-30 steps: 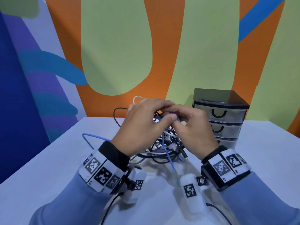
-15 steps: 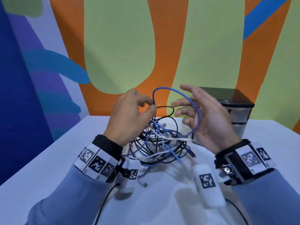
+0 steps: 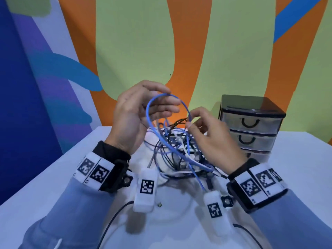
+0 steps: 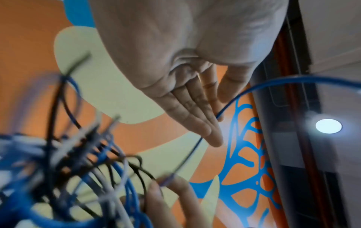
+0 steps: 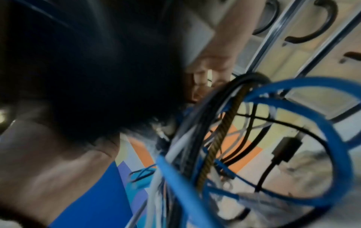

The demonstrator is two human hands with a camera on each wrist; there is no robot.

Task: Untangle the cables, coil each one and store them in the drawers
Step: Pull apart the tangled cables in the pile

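Observation:
A tangle of blue, white and black cables (image 3: 179, 151) lies on the white table (image 3: 53, 186). A blue cable (image 3: 147, 110) rises from it in a tall loop. My left hand (image 3: 161, 105) is raised with its fingers straight, reaching through that loop; in the left wrist view the blue cable (image 4: 230, 104) runs past the straight fingers (image 4: 197, 117). My right hand (image 3: 190, 123) pinches the loop's right side between thumb and forefinger. The right wrist view is blurred and shows blue cable (image 5: 293, 86) loops and a black plug (image 5: 285, 148). The drawer unit (image 3: 251, 123) stands shut to the right.
The three-drawer unit has a black top and black handles (image 3: 250, 122) and stands near the painted wall (image 3: 134, 42). Black sensor leads (image 3: 111, 221) trail from my wrists across the near table. A small connector (image 3: 159, 205) lies loose in front of the tangle.
Both hands rose from the tangle with the blue loop. Half a second ago the left hand pinched it and the right was open; now the right pinches and the left is open.

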